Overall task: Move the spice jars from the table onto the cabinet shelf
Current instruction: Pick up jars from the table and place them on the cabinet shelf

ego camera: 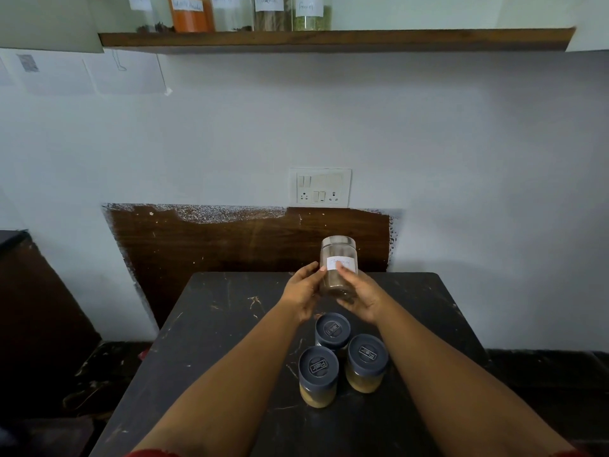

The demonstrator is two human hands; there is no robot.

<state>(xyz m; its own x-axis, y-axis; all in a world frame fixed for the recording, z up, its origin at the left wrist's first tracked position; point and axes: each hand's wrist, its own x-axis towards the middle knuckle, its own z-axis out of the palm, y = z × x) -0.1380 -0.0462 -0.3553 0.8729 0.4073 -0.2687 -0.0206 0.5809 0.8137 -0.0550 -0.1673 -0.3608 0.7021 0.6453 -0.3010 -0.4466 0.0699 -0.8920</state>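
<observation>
Hands meet at centre frame around one labelled jar (338, 268). Left hand (303, 293) cups the jar's left side with curled fingers; right hand (359, 300) grips its right side and base, thumb across the white label. The jar is lifted clear of the table (211, 324), tilted slightly, with brown contents in its lower part and a clear lid. Three blue-lidded jars (333, 329) (318, 374) (367, 361) stand clustered on the table just below the hands, holding yellowish powder. Along the top edge, the shelf (329, 39) carries a row of labelled jars (191, 11). A switch panel (320, 188) is mounted on the wall at mid frame.
</observation>
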